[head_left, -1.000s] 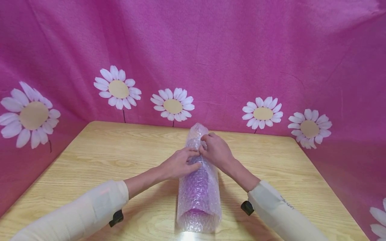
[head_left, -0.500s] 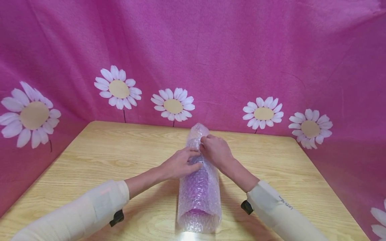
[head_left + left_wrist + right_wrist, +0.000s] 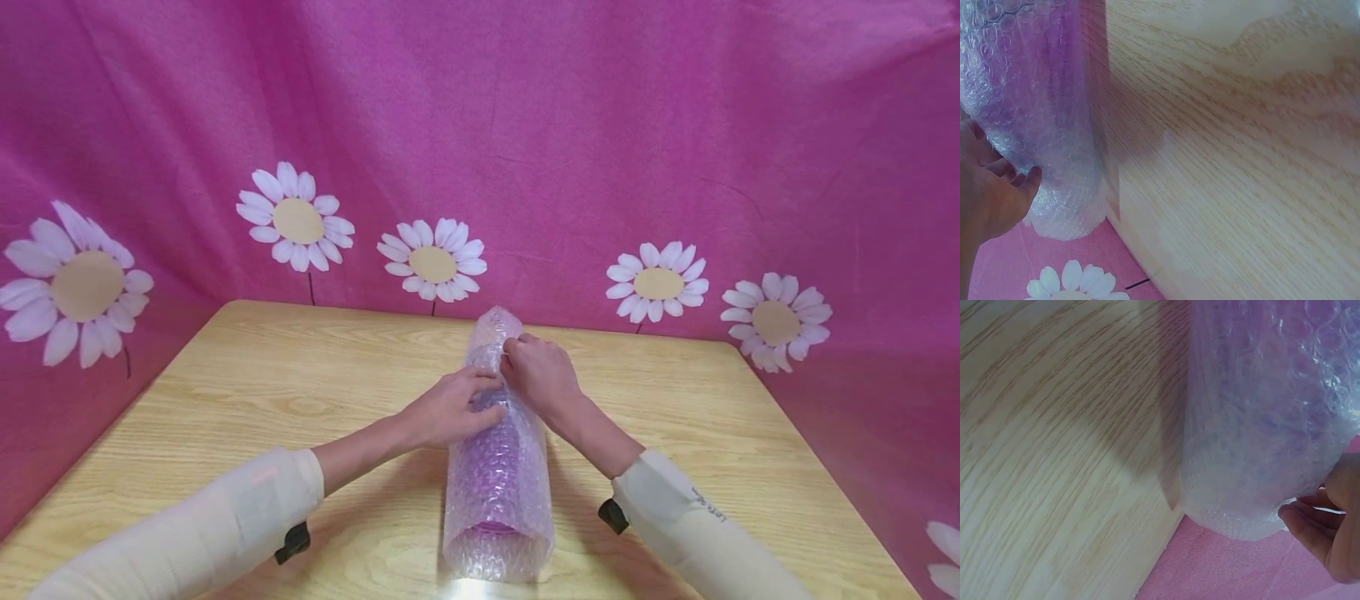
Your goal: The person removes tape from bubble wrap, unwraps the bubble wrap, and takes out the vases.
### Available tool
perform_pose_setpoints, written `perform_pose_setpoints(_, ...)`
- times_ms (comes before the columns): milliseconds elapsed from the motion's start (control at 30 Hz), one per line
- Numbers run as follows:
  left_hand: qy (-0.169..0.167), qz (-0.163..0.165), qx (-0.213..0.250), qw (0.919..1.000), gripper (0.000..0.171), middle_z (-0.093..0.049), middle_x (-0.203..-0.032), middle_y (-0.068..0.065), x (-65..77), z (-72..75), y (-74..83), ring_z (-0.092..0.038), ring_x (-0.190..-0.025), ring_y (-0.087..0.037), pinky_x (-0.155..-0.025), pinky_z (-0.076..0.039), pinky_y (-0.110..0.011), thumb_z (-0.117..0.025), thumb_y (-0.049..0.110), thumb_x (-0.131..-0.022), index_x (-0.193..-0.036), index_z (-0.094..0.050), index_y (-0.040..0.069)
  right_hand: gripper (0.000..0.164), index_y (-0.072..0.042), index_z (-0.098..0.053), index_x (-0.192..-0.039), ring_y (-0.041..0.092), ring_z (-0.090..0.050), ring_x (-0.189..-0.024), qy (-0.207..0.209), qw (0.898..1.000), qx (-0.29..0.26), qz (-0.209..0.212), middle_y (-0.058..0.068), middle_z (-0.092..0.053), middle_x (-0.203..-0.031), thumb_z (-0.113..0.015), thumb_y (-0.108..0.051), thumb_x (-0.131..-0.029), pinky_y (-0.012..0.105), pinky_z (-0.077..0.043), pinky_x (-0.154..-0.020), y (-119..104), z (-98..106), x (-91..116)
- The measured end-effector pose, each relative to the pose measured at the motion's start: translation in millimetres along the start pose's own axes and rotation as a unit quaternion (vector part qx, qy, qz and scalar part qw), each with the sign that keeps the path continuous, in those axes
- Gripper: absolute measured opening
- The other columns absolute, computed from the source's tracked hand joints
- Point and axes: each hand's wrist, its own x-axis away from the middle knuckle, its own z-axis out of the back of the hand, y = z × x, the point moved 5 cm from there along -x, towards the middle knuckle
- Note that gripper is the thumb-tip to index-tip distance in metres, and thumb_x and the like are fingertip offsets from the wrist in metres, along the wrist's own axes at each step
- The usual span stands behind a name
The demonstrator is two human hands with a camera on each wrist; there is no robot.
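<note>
A roll of clear bubble wrap [image 3: 504,467] lies lengthwise on the table, its open near end facing me. Through the wrap shows a purple, roughly cylindrical thing [image 3: 491,527], blurred by the bubbles. My left hand [image 3: 453,408] rests across the upper middle of the roll from the left, fingers and thumb extended and spread apart. Just beyond it, my right hand [image 3: 540,375] has curled fingers and pinches the wrap on top of the roll. In the right wrist view, finger and thumb tips of the right hand [image 3: 1329,519] meet at the plastic.
The pale wooden table [image 3: 315,358] extends on both sides of the roll. A pink cloth [image 3: 525,150] printed with white daisies hangs behind and along the sides. The roll's far end comes close to the table's back edge.
The right thumb has drawn in closer to the curled fingers. The left hand and the bubble-wrapped roll stay almost where they were.
</note>
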Motion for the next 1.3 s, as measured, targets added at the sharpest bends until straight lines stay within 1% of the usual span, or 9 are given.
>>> perform_pose_setpoints(67, 0.0, -0.001, 0.0, 1.0, 0.049, -0.05, -0.129, -0.009, 0.1, -0.3, 0.3, -0.043, -0.122, -0.021, -0.101, -0.034, -0.033, -0.059, 0.034, -0.086, -0.123, -0.057, 0.002, 0.015, -0.009, -0.055, -0.062, 0.024, -0.051, -0.046, 0.003, 1.0, 0.008, 0.001, 0.004, -0.049, -0.057, -0.064, -0.007, -0.075, 0.037, -0.045, -0.041, -1.3, 0.8, 0.1)
perform_pose_setpoints(467, 0.005, -0.007, -0.004, 1.0, 0.046, -0.052, -0.127, -0.008, -0.2, -0.7, -0.8, -0.045, -0.119, -0.019, -0.1, -0.035, -0.031, -0.059, 0.034, -0.085, -0.12, -0.06, 0.003, 0.012, -0.005, -0.057, -0.064, 0.023, -0.053, -0.045, 0.017, 0.998, 0.056, 0.031, 0.008, -0.052, -0.057, -0.061, -0.006, -0.075, 0.037, -0.046, -0.038, -6.4, -0.7, -0.1)
perform_pose_setpoints(633, 0.004, -0.009, -0.005, 0.9999, 0.046, -0.052, -0.128, -0.009, 0.3, -0.7, -0.4, -0.045, -0.12, -0.02, -0.1, -0.036, -0.032, -0.059, 0.033, -0.085, -0.12, -0.06, 0.003, 0.012, -0.006, -0.056, -0.065, 0.024, -0.052, -0.045, 0.016, 0.998, 0.053, 0.031, 0.008, -0.052, -0.059, -0.062, -0.007, -0.075, 0.037, -0.046, -0.039, -4.8, -1.9, -0.4)
perform_pose_setpoints(867, 0.002, 0.0, -0.005, 1.0, 0.046, -0.051, -0.129, -0.009, 0.2, -0.5, -0.9, -0.045, -0.12, -0.021, -0.101, -0.035, -0.032, -0.06, 0.033, -0.085, -0.121, -0.059, 0.003, 0.011, -0.005, -0.056, -0.066, 0.024, -0.053, -0.046, 0.015, 0.998, 0.042, 0.033, 0.008, -0.053, -0.059, -0.063, -0.006, -0.075, 0.037, -0.046, -0.04, -3.7, -2.9, -1.5)
perform_pose_setpoints(1067, 0.003, -0.007, -0.009, 0.9999, 0.045, -0.052, -0.128, -0.009, -0.3, 0.3, -0.4, -0.045, -0.12, -0.021, -0.101, -0.034, -0.032, -0.059, 0.033, -0.086, -0.12, -0.06, 0.003, 0.012, -0.005, -0.055, -0.066, 0.024, -0.053, -0.047, 0.006, 0.999, 0.042, 0.031, 0.008, -0.052, -0.06, -0.063, -0.006, -0.076, 0.037, -0.046, -0.04, -2.7, -4.3, -2.3)
perform_pose_setpoints(1167, 0.003, -0.011, -0.011, 0.9999, 0.045, -0.052, -0.128, -0.009, -0.8, 0.5, -0.4, -0.045, -0.12, -0.02, -0.101, -0.035, -0.031, -0.059, 0.033, -0.086, -0.119, -0.06, 0.004, 0.009, -0.004, -0.056, -0.067, 0.023, -0.051, -0.046, -0.003, 0.997, 0.06, 0.045, 0.008, -0.052, -0.061, -0.061, -0.004, -0.075, 0.037, -0.046, -0.039, -4.7, -3.6, -2.7)
perform_pose_setpoints(1300, 0.002, -0.014, -0.007, 0.9999, 0.043, -0.053, -0.125, -0.008, -0.4, 0.8, 0.1, -0.047, -0.117, -0.019, -0.099, -0.037, -0.032, -0.059, 0.032, -0.086, -0.118, -0.061, 0.004, 0.004, -0.003, -0.058, -0.071, 0.021, -0.052, -0.047, -0.015, 0.991, 0.093, 0.091, 0.009, -0.052, -0.063, -0.061, -0.002, -0.074, 0.036, -0.047, -0.039, -10.3, -2.5, -3.4)
